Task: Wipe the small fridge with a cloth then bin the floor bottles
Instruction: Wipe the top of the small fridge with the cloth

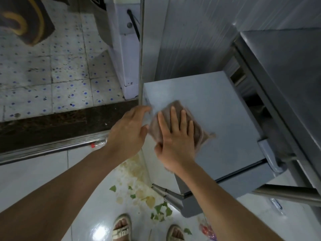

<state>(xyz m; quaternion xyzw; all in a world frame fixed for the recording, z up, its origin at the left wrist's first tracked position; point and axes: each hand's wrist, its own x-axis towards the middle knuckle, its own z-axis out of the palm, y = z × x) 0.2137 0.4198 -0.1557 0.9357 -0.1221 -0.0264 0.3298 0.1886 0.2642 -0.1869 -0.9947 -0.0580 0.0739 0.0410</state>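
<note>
closest to me are the person's feet in pale sandals (pixel 122 228) on the glossy white floor (pixel 34 185), with torn green leaves (pixel 160 210) and yellowish scraps scattered just ahead of the toes. a bottle (pixel 207 231) with something red on it lies on the floor by the right foot, partly behind the right forearm, too blurred to tell more. another bottle with a red cap (pixel 97 144) lies further off to the left, against the metal door rail (pixel 52 148), half hidden by the left wrist.

above that both arms reach forward over the small fridge (pixel 225 122). the right hand (pixel 175 136) lies flat on the brown cloth (pixel 199 134), fingers straight and spread, palm pressing it down on the fridge's top near the front left corner. the cloth shows around the fingers and sticks out to the right of the hand. the left hand (pixel 129 131) hangs just beside the cloth at the fridge's left edge, fingers relaxed and loosely extended, gripping nothing; whether its fingertips touch the fridge i cannot tell, they are blurred.

to the right of the fridge stands a steel counter (pixel 286 66), its edge over the fridge's right side. beyond the rail is a dark threshold (pixel 52 122), then worn tiles with blue dots (pixel 60 66), and a thin metal pole (pixel 141 49) rising at the fridge's back left corner.
</note>
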